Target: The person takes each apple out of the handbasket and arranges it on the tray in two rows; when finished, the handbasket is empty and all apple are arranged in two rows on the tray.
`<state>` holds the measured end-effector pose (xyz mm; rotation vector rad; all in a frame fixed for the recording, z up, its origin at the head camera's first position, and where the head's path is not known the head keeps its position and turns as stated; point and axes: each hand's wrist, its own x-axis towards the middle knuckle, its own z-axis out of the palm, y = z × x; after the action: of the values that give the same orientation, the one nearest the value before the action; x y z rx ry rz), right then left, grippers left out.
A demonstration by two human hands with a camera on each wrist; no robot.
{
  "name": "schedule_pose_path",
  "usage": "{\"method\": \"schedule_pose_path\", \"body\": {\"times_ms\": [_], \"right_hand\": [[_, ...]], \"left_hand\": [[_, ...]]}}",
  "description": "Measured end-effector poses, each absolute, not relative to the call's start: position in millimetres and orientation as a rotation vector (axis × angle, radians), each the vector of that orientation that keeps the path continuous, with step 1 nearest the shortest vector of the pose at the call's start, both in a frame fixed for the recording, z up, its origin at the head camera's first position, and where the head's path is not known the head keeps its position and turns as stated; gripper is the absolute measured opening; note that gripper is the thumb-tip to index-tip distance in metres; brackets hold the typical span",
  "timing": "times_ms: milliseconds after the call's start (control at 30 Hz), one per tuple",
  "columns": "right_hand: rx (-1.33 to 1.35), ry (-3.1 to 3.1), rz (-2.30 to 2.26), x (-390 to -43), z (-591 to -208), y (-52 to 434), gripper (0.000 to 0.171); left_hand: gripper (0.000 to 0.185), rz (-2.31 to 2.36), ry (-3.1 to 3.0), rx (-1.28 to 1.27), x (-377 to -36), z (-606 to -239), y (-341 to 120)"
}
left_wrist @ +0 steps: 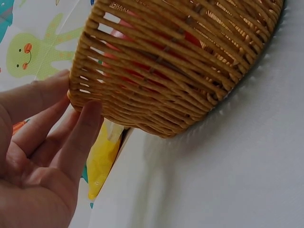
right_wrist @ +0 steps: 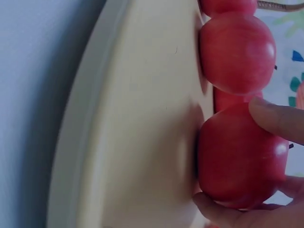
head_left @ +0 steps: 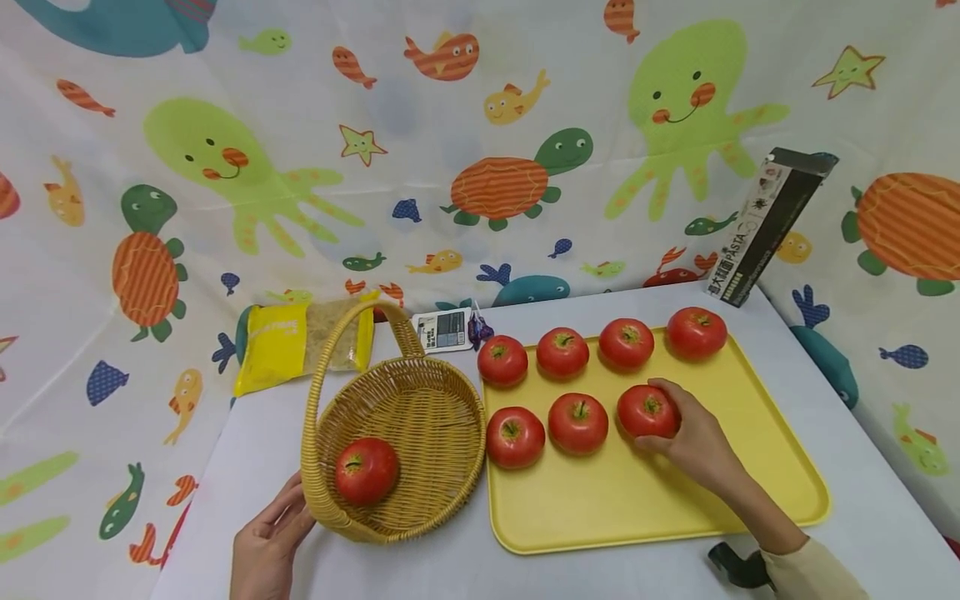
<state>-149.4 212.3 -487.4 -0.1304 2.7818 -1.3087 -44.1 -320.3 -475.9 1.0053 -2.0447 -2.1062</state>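
At the left stands a woven wicker basket [head_left: 420, 417] with a tall arched handle, and a red apple [head_left: 367, 472] lies inside it. My left hand [head_left: 272, 537] touches the basket's outer side near the rim, its fingers fairly straight in the left wrist view [left_wrist: 47, 156]. On the yellow tray [head_left: 600, 508], my right hand [head_left: 693, 433] holds a red apple [head_left: 643, 410] between thumb and fingers. In the right wrist view this apple [right_wrist: 240, 159] sits at the tray surface. Several more red apples [head_left: 577, 423] stand in two rows on the tray.
Behind the basket lies a yellow food packet [head_left: 277, 342], beside a small white labelled pack [head_left: 444, 331] and a purple wrapped item [head_left: 478, 327]. A pasta box [head_left: 768, 225] leans at the back right. A black object [head_left: 738, 567] lies by the right sleeve.
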Motion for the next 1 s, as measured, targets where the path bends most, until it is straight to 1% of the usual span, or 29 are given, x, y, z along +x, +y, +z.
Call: {"method": "schedule_pose_path", "body": {"times_ms": [67,167,600,700,767,867,1000], "right_hand": [[-0.137,2.775,-1.314,-151,-488,211,0.083],[-0.146,2.761,-1.318,-152,-489,212,0.084],[-0.192,2.735,-1.320,-150,-490,214,0.087],[-0.246,2.715,-1.263,-149,-486,217,0.092],[-0.302,2.699,-1.187,-150,-477,221,0.098],[-0.393,2.708,-1.062,-155,-452,227,0.103],[-0.495,2.770,-0.972,-172,-404,223,0.101]], "left_hand": [[0.038,-2.111,-2.031,1.003,-43,-476,-320],[0.036,-2.121,-2.014,0.983,-43,-476,-320],[0.034,-2.095,-2.022,0.999,-43,-476,-320],[0.033,-2.095,-2.026,1.003,-43,-476,-320],[0.033,-2.094,-2.037,1.008,-43,-476,-320],[0.033,-2.096,-2.061,0.997,-43,-475,-320],[0.032,-2.100,-2.049,0.993,-43,-475,-319]]}}
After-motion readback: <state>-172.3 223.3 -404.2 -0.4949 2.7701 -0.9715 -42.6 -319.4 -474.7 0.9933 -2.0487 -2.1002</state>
